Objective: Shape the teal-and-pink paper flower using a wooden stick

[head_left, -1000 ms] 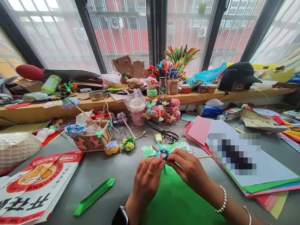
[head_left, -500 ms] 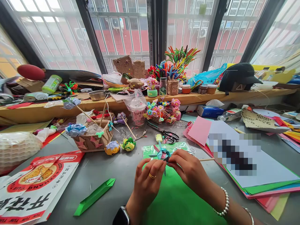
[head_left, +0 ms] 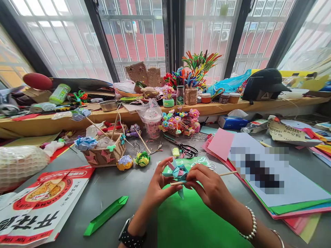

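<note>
Blue-and-pink paper flower (head_left: 179,172) sits just below my view's centre, toward five o'clock. At its three, the right hand (head_left: 208,181) pinches a wooden stick (head_left: 228,173), hiding the stick's middle from me. At its eight, the left hand (head_left: 157,191) curves loosely around; whether it grips, I can't tell. The frame cuts off the green sheet (head_left: 191,222) at six.

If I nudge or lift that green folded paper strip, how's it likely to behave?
The green folded paper strip is probably light, being only paper. Its lengthwise creases likely keep it fairly straight when lifted, though a hard pinch might crush them. Lying long and low on the grey tabletop, it would more likely slide than roll.
</note>
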